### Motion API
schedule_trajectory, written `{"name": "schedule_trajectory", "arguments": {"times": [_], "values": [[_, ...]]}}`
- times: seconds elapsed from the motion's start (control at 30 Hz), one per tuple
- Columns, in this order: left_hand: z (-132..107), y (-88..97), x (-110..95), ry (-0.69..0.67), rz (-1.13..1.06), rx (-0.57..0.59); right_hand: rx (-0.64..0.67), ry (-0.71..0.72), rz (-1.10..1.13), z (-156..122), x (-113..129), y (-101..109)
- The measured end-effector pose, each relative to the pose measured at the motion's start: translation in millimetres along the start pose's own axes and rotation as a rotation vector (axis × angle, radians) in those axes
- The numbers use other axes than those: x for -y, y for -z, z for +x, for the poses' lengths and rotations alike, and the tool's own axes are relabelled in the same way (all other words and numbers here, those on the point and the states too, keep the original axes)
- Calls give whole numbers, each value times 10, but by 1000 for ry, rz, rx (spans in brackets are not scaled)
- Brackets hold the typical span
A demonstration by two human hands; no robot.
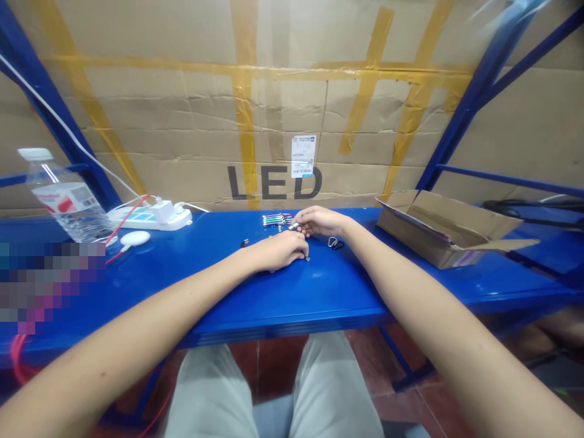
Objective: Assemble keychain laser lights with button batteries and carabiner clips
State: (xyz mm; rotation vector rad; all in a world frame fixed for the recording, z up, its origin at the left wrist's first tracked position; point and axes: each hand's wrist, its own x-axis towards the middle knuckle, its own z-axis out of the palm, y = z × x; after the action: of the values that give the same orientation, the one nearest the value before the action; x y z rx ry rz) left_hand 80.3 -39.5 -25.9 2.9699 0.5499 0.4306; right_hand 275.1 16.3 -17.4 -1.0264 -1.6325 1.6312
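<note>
My left hand (286, 250) rests low over the blue table (219, 292), its fingers curled and closed. What they hold, if anything, is hidden; a tiny brownish piece (307, 259) shows at the fingertips. Just beyond it, my right hand (320, 220) is closed in a pinch on a small silvery metal piece (294, 226), too small to name. Behind both hands lies a row of shiny coloured metal sticks (275, 220). A silver carabiner-like clip (333, 242) lies beside a black one near my right wrist. Left of my left hand is a small black and silver piece (245, 243).
An open cardboard box (438, 234) sits at the right. On the left stand a water bottle (68, 201), a white power strip (176, 219) with cables, and a round white device (135, 238). A large cardboard sheet marked LED (276, 182) closes off the back.
</note>
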Motion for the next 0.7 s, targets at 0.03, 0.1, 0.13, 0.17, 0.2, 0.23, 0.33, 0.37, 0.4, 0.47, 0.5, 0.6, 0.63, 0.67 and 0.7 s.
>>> {"name": "schedule_trajectory", "arguments": {"times": [0.03, 0.1, 0.13, 0.17, 0.2, 0.23, 0.33, 0.37, 0.4, 0.47, 0.5, 0.6, 0.63, 0.67, 0.7], "values": [[-5, 2, 11, 17, -24, -12, 9, 1, 2, 0, -1, 1], [-20, 15, 20, 45, -65, -35, 20, 4, 0, 2, -8, 9], [-25, 23, 16, 57, -80, -42, 20, 5, -2, 4, -12, 14], [-28, 28, 8, 64, -92, -44, 18, 6, -3, 5, -15, 19], [-26, 31, -3, 62, -100, -40, 17, 4, -4, 6, -17, 24], [-21, 30, -16, 53, -107, -32, 20, -1, -6, 5, -17, 29], [-3, 16, -49, 34, -131, -17, 57, -11, 0, -4, -15, 48], [-3, 12, -54, 42, -140, -23, 79, -10, 8, -9, -15, 58], [-7, 11, -55, 53, -142, -37, 99, -5, 20, -13, -17, 70], [-31, 23, -46, 67, -101, -95, 134, 11, 47, -21, -26, 98], [-49, 36, -36, 63, -62, -144, 149, 17, 61, -24, -32, 113], [-108, 86, 19, 52, 74, -359, 192, 32, 102, -27, -56, 152], [-124, 99, 43, 55, 111, -425, 209, 35, 112, -27, -62, 159], [-137, 107, 67, 59, 144, -475, 226, 38, 119, -27, -66, 162], [-146, 110, 90, 60, 174, -508, 244, 42, 123, -26, -69, 160]]}}
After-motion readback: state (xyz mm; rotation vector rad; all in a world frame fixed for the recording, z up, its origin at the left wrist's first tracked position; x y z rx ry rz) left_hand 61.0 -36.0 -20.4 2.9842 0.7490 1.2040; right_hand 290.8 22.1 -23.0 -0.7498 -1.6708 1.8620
